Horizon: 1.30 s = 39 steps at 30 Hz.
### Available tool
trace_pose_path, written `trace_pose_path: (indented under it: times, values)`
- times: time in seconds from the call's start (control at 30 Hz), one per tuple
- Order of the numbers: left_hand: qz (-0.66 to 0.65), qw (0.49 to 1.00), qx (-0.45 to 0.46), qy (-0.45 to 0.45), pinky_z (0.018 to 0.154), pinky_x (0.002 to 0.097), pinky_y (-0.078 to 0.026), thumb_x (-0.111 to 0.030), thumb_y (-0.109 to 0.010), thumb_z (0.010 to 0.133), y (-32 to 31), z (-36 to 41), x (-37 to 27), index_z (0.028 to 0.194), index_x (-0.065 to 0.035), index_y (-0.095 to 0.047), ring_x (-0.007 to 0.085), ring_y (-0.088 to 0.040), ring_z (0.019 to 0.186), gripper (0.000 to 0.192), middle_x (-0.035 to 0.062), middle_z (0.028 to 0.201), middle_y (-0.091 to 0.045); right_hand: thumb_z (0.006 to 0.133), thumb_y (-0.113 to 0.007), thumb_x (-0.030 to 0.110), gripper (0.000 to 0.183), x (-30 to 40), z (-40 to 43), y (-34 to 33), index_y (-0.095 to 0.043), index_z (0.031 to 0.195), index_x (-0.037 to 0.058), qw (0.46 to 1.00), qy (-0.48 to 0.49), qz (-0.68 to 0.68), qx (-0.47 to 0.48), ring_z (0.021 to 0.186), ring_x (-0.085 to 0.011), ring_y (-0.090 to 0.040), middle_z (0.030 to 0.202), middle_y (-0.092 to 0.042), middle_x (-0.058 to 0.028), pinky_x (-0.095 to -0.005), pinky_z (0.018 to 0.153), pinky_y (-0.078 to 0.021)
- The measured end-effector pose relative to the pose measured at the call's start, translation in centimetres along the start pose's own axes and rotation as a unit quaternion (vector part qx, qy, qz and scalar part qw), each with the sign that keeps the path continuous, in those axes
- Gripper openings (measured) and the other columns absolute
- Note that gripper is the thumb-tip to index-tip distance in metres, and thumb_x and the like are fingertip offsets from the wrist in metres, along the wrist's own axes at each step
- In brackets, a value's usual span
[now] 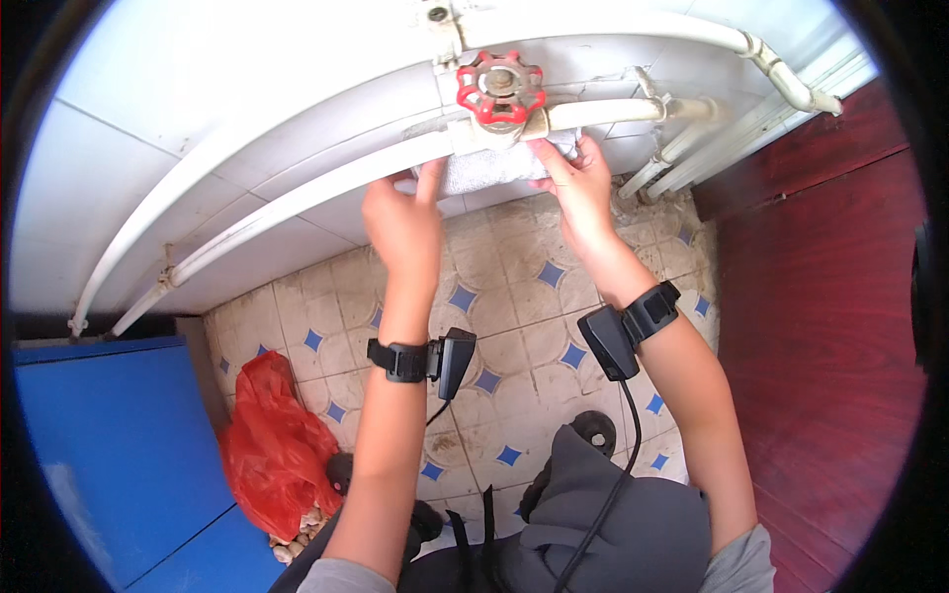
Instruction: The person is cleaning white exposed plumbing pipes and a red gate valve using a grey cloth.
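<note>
A white terry cloth [497, 169] runs beneath the lower white pipe [319, 200], just under a valve with a red handwheel [500, 87]. My left hand [406, 211] grips the cloth's left end, its thumb in front and its fingers partly hidden behind the pipe. At the other end, my right hand [582, 185] pinches the cloth between thumb and fingers, just below the pipe to the right of the valve. The valve body and pipe hide the cloth's upper part.
Another white pipe [245, 118] curves along the tiled wall above. Dark red wooden panelling [823, 296] stands at right. On the left are a blue cabinet [111, 445] and a red plastic bag [274, 445] beside several garlic-like bulbs [293, 547]. Wrist devices trail black cables [626, 459].
</note>
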State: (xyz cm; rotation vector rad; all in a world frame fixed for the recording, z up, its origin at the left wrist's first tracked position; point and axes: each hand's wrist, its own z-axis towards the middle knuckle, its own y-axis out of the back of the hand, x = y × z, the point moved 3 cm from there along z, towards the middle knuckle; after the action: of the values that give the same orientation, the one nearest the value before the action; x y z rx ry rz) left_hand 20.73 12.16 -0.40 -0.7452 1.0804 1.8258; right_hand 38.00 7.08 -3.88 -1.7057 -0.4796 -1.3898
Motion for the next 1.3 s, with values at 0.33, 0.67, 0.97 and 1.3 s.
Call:
trace_pose_path:
  times: [0.33,0.67,0.97,1.3]
  values:
    - [-0.399,0.842,0.177,0.318,0.056,0.0279,-0.051,-0.045,-0.037,0.09,-1.9,-3.6,1.7,0.084,0.0041,-0.057,0.0217,-0.063,0.063,0.053,0.0171,0.078,-0.064,0.071,-0.07,0.011,0.035,-0.7,0.0,-0.8,-0.048,0.095,-0.0004,0.996,-0.013,0.088,-0.032,0.068,-0.0114,-0.057,0.084,-0.057,-0.0069,-0.0236,0.05,-0.0489]
    - [-0.424,0.879,0.132,0.176,0.076,0.0312,-0.049,-0.027,-0.044,0.091,-2.1,-3.8,1.7,0.101,0.0061,-0.053,0.0238,-0.059,0.091,0.036,0.0156,0.098,-0.059,0.076,-0.067,0.017,0.035,-1.1,-0.5,-1.1,-0.049,0.102,0.0018,0.99,-0.061,0.124,-0.005,0.073,-0.0114,-0.058,0.089,-0.057,-0.0055,-0.0233,0.054,-0.0498]
    - [0.108,0.93,0.186,-0.298,0.101,0.0516,-0.019,-0.005,-0.048,0.079,-4.2,-8.8,-1.8,0.128,-0.002,-0.036,0.0494,-0.022,0.121,0.05,0.0273,0.134,-0.022,0.081,-0.06,0.036,0.034,-5.5,-1.2,-0.3,-0.052,0.1,0.0087,0.909,-0.267,0.315,0.06,0.085,-0.0145,-0.057,0.097,-0.056,-0.0025,-0.0281,0.078,-0.0476]
    - [0.113,0.955,0.149,-0.231,0.1,0.0498,-0.017,-0.018,-0.051,0.081,-4.0,-7.7,-1.4,0.13,0.0001,-0.029,0.0402,-0.027,0.121,0.056,0.0254,0.134,-0.023,0.078,-0.065,0.013,0.034,-2.9,-0.9,1.2,-0.048,0.106,0.0057,0.989,-0.1,0.088,0.066,0.091,-0.0141,-0.055,0.099,-0.057,-0.0054,-0.0273,0.079,-0.045]
